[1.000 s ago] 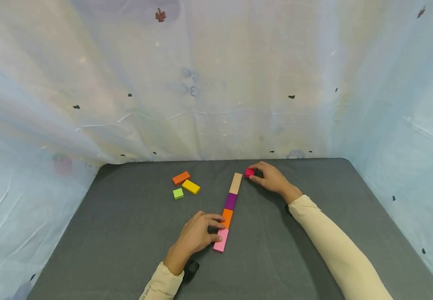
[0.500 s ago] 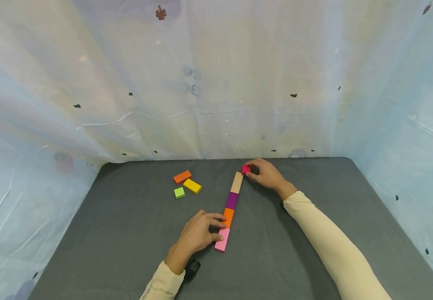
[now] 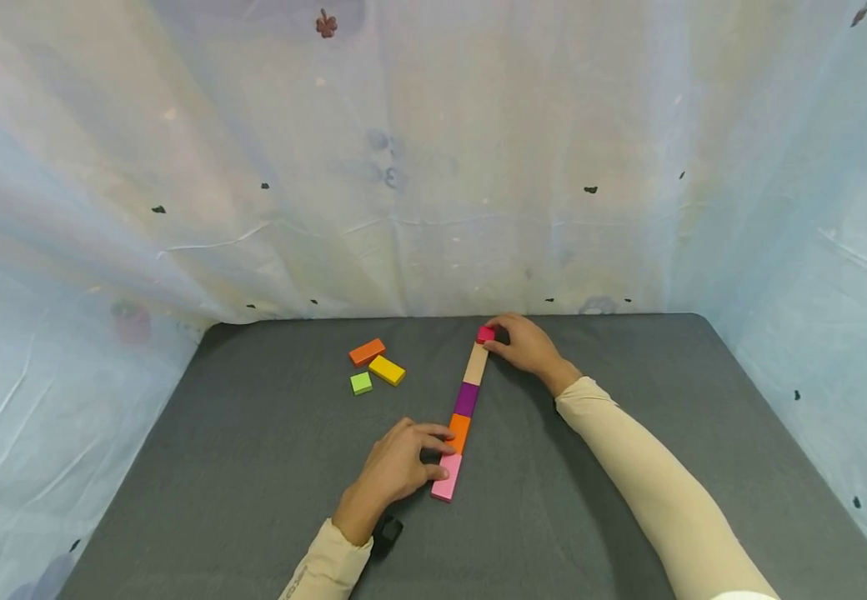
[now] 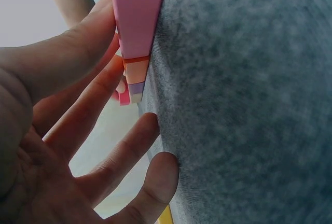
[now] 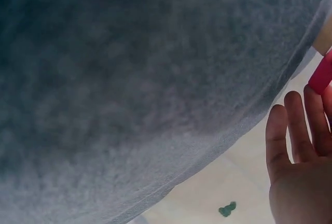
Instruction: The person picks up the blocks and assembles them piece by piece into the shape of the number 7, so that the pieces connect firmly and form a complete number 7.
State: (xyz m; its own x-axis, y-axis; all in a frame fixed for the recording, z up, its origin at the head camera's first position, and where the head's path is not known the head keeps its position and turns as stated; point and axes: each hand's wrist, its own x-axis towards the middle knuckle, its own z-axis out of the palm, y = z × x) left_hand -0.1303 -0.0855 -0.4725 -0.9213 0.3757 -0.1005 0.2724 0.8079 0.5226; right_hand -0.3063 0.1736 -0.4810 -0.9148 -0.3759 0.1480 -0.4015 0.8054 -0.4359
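A row of flat wooden blocks runs away from me: a pink block (image 3: 446,478), an orange block (image 3: 459,432), a purple block (image 3: 466,399) and a natural wood block (image 3: 476,364). My right hand (image 3: 529,344) pinches a small red block (image 3: 485,334) between thumb and fingers at the row's far end, against the wood block or very close to it. My left hand (image 3: 394,468) lies along the near end, its thumb touching the pink block and its fingertips at the orange one. In the left wrist view its other fingers are spread loosely.
Left of the row lie a dark orange block (image 3: 367,352), a yellow block (image 3: 387,370) and a light green block (image 3: 361,383). They sit on a grey cloth-covered table (image 3: 253,467). A pale printed curtain (image 3: 433,167) hangs behind and on both sides.
My right hand has carried the red block leftward, from beside the row to the far end of the wood block. The left hand has stayed at the pink and orange blocks.
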